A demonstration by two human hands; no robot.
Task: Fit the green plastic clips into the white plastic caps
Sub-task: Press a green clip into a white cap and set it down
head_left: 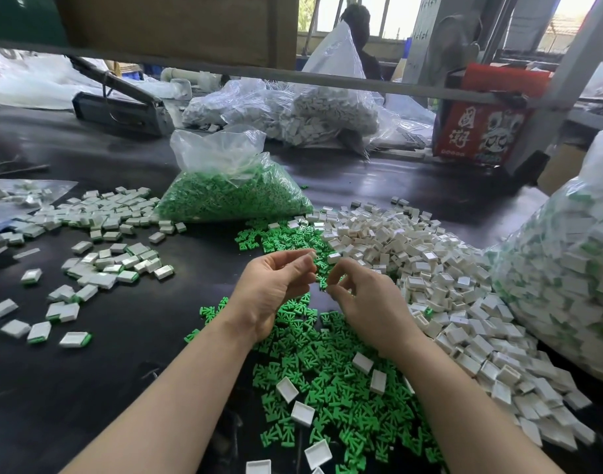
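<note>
Dark glossy worktable fills the foreground. Grey metal frame bar crosses at 12 o'clock w/ a brown board above it. Slanted grey post at 2 o'clock, red printed carton beside it. Barred windows at the back, bright daylight coming thru. Seated person far bkgd, 12 o'clock.

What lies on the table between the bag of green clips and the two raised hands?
In the head view, loose green clips on the dark table fill the stretch from the bag of green clips to the left hand and right hand.
</note>
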